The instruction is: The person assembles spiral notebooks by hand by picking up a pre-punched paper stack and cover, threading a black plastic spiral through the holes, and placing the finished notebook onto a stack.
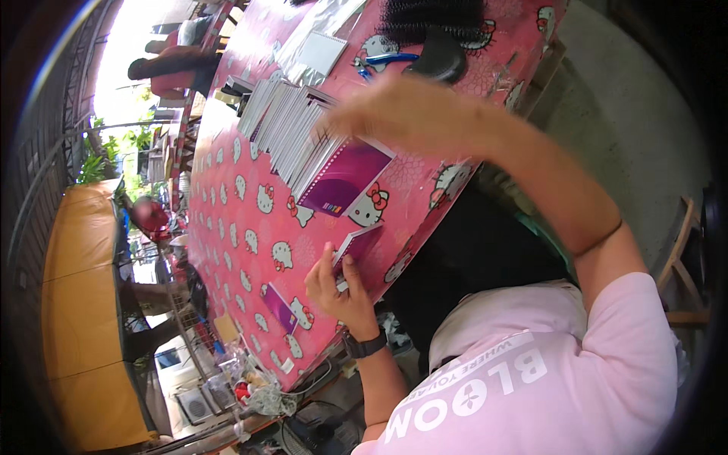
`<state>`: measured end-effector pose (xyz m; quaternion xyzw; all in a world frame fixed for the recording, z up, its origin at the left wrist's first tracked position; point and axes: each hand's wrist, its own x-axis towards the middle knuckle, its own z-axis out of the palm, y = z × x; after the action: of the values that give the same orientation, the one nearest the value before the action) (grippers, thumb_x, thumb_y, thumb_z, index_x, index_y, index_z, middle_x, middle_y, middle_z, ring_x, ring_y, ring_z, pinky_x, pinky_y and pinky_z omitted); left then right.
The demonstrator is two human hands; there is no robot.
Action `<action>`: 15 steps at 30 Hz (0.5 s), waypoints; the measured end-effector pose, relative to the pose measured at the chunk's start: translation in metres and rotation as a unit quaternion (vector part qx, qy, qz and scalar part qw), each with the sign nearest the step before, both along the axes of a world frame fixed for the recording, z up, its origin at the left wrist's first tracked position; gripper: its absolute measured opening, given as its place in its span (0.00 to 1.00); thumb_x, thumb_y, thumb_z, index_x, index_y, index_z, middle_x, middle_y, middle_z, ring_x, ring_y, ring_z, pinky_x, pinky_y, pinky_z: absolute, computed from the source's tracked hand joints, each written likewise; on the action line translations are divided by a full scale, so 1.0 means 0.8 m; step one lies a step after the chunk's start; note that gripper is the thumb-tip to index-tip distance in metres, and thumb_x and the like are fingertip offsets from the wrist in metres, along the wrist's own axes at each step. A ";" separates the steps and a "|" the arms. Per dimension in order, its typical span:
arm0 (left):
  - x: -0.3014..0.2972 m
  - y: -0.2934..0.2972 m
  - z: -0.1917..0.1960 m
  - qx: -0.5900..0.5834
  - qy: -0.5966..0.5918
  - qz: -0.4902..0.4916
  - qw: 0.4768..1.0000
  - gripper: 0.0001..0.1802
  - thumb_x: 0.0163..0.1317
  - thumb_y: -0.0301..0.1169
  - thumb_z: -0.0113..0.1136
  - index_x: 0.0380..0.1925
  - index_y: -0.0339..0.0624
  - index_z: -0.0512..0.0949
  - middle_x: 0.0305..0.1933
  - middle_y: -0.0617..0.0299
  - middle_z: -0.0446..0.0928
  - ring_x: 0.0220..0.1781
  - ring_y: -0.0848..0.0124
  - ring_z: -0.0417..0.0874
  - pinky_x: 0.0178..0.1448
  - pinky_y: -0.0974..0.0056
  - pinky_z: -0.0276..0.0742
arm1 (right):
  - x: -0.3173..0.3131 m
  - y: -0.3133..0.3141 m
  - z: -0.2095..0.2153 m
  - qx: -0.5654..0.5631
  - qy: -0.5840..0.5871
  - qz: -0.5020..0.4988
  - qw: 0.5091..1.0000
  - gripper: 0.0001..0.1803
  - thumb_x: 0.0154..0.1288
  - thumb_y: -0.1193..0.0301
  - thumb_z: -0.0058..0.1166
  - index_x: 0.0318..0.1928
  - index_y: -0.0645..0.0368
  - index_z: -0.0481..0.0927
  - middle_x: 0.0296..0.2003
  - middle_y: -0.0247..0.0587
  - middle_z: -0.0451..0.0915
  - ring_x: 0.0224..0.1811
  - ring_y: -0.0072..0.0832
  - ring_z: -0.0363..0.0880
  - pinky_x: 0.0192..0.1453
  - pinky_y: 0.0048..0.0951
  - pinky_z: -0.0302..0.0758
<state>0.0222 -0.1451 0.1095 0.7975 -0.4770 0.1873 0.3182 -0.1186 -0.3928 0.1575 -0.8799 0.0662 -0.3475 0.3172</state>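
Tarp [83, 318]: orange, far left, beyond the table.
Table [250, 212]: pink, cartoon print, under all the work.
Loose notebook [280, 307]: purple, lying alone toward the table's near left, apart from the row.
Row [284, 125]: many spiral notebooks packed side by side, pale page edges showing; purple cover on the near end.
Pad [324, 51]: pale, spiral-edged, on clear plastic behind the row.
Left hand [339, 292]: closed on one notebook, thumb one side, fingers the other; wrist wears a dark watch [365, 346].
Held notebook [361, 244]: purple cover, tilted, in the left hand, just nearer than the row.
Blue tool [394, 58]: on the table, beyond the right hand [398, 114].
Right hand: motion-blurred, well apart from the left; fingertips over the row's page edges; cannot tell whether gripping or only touching.
Coils [432, 19]: black, bunched at the top, beside a dark rounded piece [441, 59].
Shirt [516, 364]: pink, lower right.
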 end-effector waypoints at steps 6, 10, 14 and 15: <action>0.002 -0.003 -0.004 0.014 0.019 -0.010 1.000 0.11 0.57 0.30 0.65 0.40 0.43 0.82 0.37 0.59 0.76 0.40 0.64 0.74 0.46 0.61 0.67 | 0.020 0.058 -0.071 0.184 -0.036 0.153 0.970 0.11 0.54 0.78 0.55 0.40 0.56 0.80 0.34 0.41 0.74 0.40 0.39 0.76 0.44 0.39 0.72; 0.002 -0.005 -0.005 0.007 0.032 -0.013 0.999 0.10 0.57 0.30 0.65 0.39 0.42 0.83 0.37 0.58 0.76 0.40 0.64 0.75 0.44 0.61 0.68 | 0.032 0.068 -0.079 0.194 -0.018 0.150 0.969 0.12 0.52 0.79 0.56 0.39 0.56 0.79 0.35 0.40 0.74 0.42 0.39 0.75 0.46 0.39 0.71; 0.006 -0.002 -0.006 0.000 0.040 -0.010 0.999 0.10 0.57 0.31 0.65 0.38 0.41 0.83 0.36 0.58 0.77 0.40 0.64 0.76 0.43 0.61 0.70 | 0.046 0.079 -0.080 0.137 -0.027 0.124 0.982 0.10 0.52 0.80 0.54 0.37 0.55 0.79 0.36 0.38 0.74 0.44 0.39 0.75 0.44 0.40 0.71; 0.007 -0.002 -0.005 0.005 0.034 -0.011 0.999 0.10 0.57 0.31 0.65 0.38 0.41 0.82 0.36 0.58 0.77 0.40 0.64 0.76 0.44 0.61 0.70 | 0.047 0.079 -0.080 0.121 -0.029 0.125 0.984 0.10 0.52 0.79 0.54 0.37 0.54 0.79 0.36 0.38 0.74 0.44 0.38 0.75 0.44 0.40 0.71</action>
<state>0.0275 -0.1467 0.1059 0.7999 -0.4752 0.1541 0.3324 -0.0812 -0.3298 0.0934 -0.8258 -0.0121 -0.3203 0.4639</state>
